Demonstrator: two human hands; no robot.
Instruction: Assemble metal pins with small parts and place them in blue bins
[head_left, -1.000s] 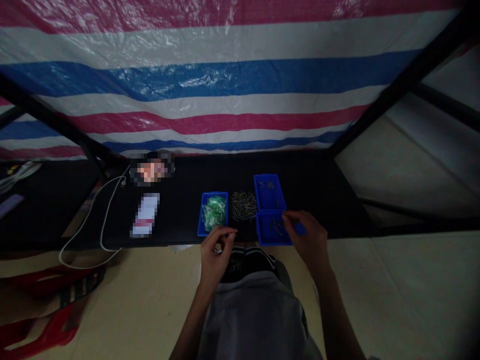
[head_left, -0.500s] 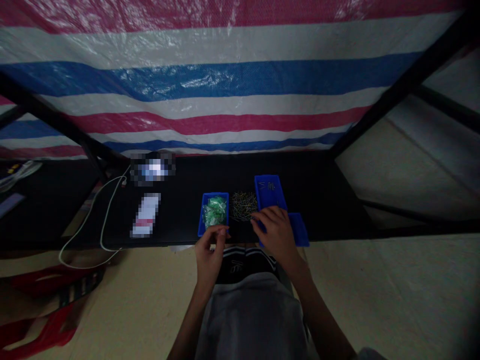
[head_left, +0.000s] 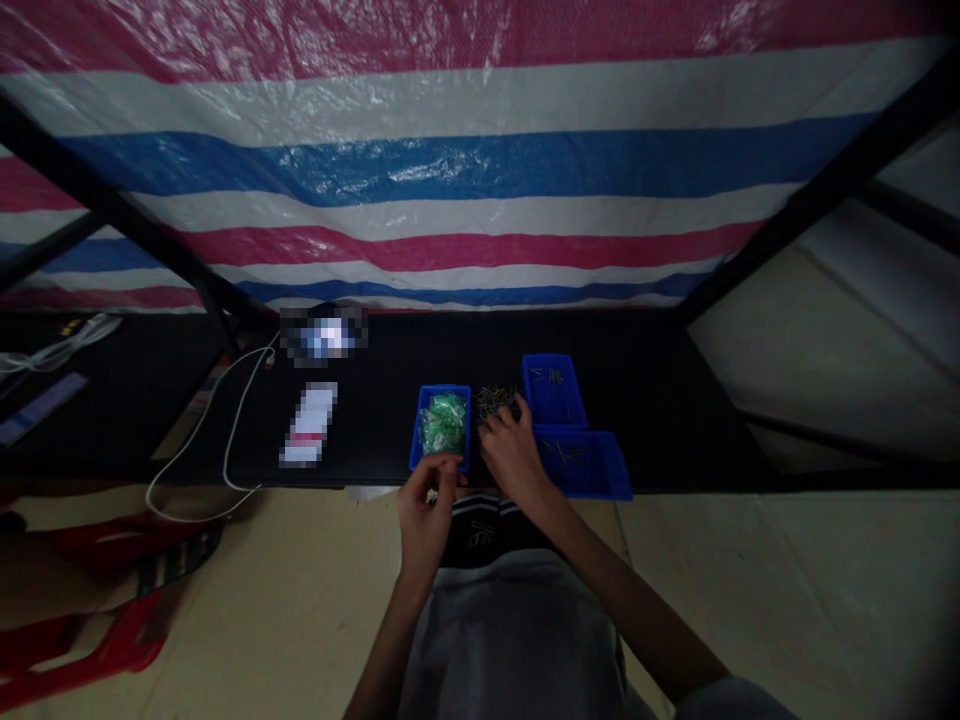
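Observation:
My left hand (head_left: 429,500) is at the front edge of a blue tray (head_left: 413,448) that holds small clear bags with green contents (head_left: 444,421). Its thumb and fingers are pinched together; whatever is between them is too small to make out. My right hand (head_left: 512,455) reaches over a loose pile of thin metal pins or nails (head_left: 495,400), fingers apart and tips at the pile, partly covering it. Right of the pile, a second blue tray (head_left: 553,398) contains a few such metal pieces. A third blue tray (head_left: 604,478) in front of it has several more.
Everything stands on a narrow black table (head_left: 630,350). A blurred-out flat item (head_left: 309,425) and a blurred bright object (head_left: 328,337) lie left, beside a white cable (head_left: 212,410). Behind hangs a striped plastic sheet (head_left: 465,215). A red stool (head_left: 112,640) and a person's leg (head_left: 67,580) are lower left.
My right hand has moved left from the two right-hand trays onto the metal pile, uncovering the trays. My left hand keeps its pinch by the bag tray. The whole view has shifted slightly.

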